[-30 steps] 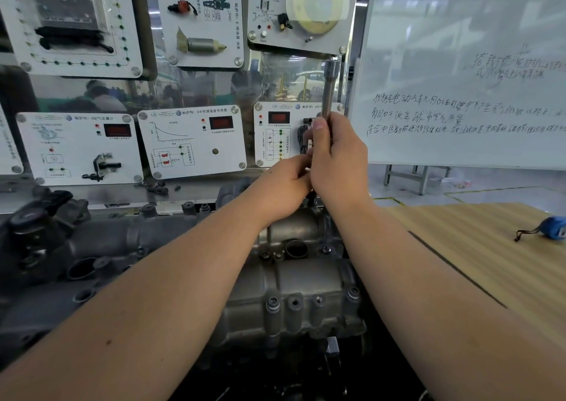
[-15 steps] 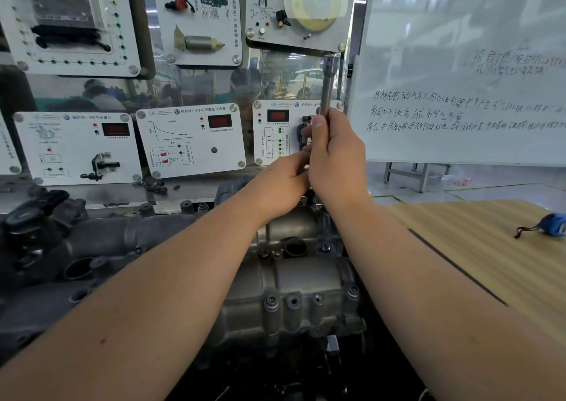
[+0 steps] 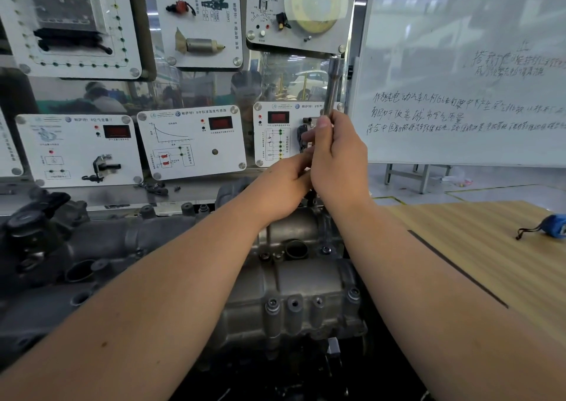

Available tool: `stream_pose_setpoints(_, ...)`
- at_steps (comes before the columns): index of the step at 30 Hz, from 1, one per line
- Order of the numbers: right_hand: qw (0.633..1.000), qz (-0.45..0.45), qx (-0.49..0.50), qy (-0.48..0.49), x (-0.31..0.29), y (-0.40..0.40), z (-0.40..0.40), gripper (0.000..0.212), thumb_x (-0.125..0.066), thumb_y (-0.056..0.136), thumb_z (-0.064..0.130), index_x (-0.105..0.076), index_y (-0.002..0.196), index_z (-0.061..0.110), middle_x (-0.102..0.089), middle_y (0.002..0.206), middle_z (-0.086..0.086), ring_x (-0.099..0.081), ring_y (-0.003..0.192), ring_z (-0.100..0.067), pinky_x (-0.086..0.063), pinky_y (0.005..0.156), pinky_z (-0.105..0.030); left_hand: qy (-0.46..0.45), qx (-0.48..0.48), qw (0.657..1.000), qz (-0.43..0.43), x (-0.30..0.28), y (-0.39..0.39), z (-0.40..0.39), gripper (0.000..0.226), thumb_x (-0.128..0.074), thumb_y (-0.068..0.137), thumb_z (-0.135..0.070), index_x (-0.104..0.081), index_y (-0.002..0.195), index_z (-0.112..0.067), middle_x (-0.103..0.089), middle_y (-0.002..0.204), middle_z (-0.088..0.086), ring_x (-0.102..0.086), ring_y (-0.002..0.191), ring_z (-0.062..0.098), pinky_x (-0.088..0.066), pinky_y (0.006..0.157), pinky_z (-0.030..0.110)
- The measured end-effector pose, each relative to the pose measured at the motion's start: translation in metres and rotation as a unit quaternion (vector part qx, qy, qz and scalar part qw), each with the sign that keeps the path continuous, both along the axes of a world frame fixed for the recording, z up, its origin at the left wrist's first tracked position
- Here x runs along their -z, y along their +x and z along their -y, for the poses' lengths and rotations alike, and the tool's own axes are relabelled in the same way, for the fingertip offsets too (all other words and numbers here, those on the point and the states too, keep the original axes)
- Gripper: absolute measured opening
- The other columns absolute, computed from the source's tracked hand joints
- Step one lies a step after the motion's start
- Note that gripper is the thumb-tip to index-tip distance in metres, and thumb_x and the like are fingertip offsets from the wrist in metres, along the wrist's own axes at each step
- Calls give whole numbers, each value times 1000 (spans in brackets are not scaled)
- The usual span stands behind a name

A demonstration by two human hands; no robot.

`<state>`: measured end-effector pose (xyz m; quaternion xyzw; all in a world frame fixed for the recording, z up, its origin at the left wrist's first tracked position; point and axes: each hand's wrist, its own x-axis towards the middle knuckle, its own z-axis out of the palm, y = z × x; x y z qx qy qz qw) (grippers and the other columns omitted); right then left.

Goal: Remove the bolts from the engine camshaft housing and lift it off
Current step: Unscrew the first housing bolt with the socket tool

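Note:
The grey cast camshaft housing point(image 3: 294, 284) lies across the engine below my arms, with bolts point(image 3: 272, 304) along its near edge. My right hand point(image 3: 340, 162) grips a long steel socket wrench point(image 3: 332, 85) that stands upright over the housing's far side. My left hand point(image 3: 281, 183) curls around the tool's lower part right beside the right hand. The tool's tip and the bolt under it are hidden behind both hands.
Sensor display boards point(image 3: 190, 143) stand behind the engine. A whiteboard point(image 3: 465, 73) fills the right background. A wooden table point(image 3: 490, 263) lies to the right with a blue tape measure point(image 3: 554, 226) on it. Dark engine parts point(image 3: 39, 226) sit at left.
Both hands and the wrench stay in nearly the same place; the view has shifted only slightly.

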<state>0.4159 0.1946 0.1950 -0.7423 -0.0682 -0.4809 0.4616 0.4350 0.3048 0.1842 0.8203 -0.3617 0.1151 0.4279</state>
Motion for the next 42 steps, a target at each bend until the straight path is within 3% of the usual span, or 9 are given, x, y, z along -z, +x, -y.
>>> stream_pose_setpoints(2,1000,1,-3,5,0,-2,-1,24,-48,105,35,-52,123,20,-73,92,8,-67,83,-7,-47,67,-17,-1,-1,1000,7,-1,1,-1,38,-48,99,-25,-54,93,-62,-73,99,-10,-68,87,4,-57,85,37)
stream_pose_setpoints(8,1000,-11,4,-4,-1,-2,-2,23,-43,106,31,-56,117,16,-73,91,7,-68,86,-17,-53,80,-40,-12,0,1000,4,0,-1,-1,31,-48,101,-25,-58,104,-55,-74,102,-7,-70,94,10,-56,90,41)
stream_pose_setpoints(11,1000,-12,3,2,-1,-1,-1,19,-40,107,30,-55,107,19,-72,90,7,-66,85,-16,-53,80,-39,-7,-1,1000,5,0,-2,-1,35,-46,99,-30,-55,95,-63,-74,100,-8,-70,92,9,-56,90,42)
stream_pose_setpoints(19,1000,1,7,6,0,-2,-1,18,-50,104,33,-53,114,19,-72,91,3,-67,83,-18,-50,73,-35,-16,11,1000,-2,-1,-4,0,41,-48,93,-29,-56,89,-69,-70,97,-26,-67,85,1,-56,80,31)
stream_pose_setpoints(25,1000,-10,1,-6,0,-1,-1,23,-41,107,30,-59,103,17,-71,92,7,-65,83,-14,-46,72,-31,-6,-4,1000,5,0,-3,2,31,-46,93,-32,-54,95,-62,-75,99,-2,-70,93,20,-56,89,48)
stream_pose_setpoints(31,1000,1,-7,3,1,-1,-1,24,-50,104,36,-54,119,18,-73,92,5,-68,86,-15,-49,71,-31,-14,9,1000,10,-1,1,0,35,-50,97,-18,-56,93,-52,-71,91,-16,-65,83,1,-50,67,13)
stream_pose_setpoints(34,1000,1,-1,-4,1,0,0,19,-45,105,32,-57,109,18,-72,92,4,-66,84,-15,-47,70,-30,-21,10,1000,2,0,0,1,33,-50,94,-25,-57,96,-56,-73,95,-13,-68,84,5,-56,79,26)
stream_pose_setpoints(37,1000,-2,1,-8,1,2,1,21,-41,107,31,-57,99,21,-71,92,5,-63,82,-9,-41,66,-16,-18,9,1000,-2,1,-1,1,30,-47,93,-31,-56,97,-60,-75,97,-6,-68,87,10,-57,87,40)
stream_pose_setpoints(42,1000,2,-10,4,1,2,1,24,-46,105,36,-57,117,18,-72,92,6,-64,81,-6,-43,64,-15,-1,-2,1000,16,-1,1,-1,34,-49,100,-23,-53,94,-57,-73,95,-7,-66,83,6,-57,81,37)
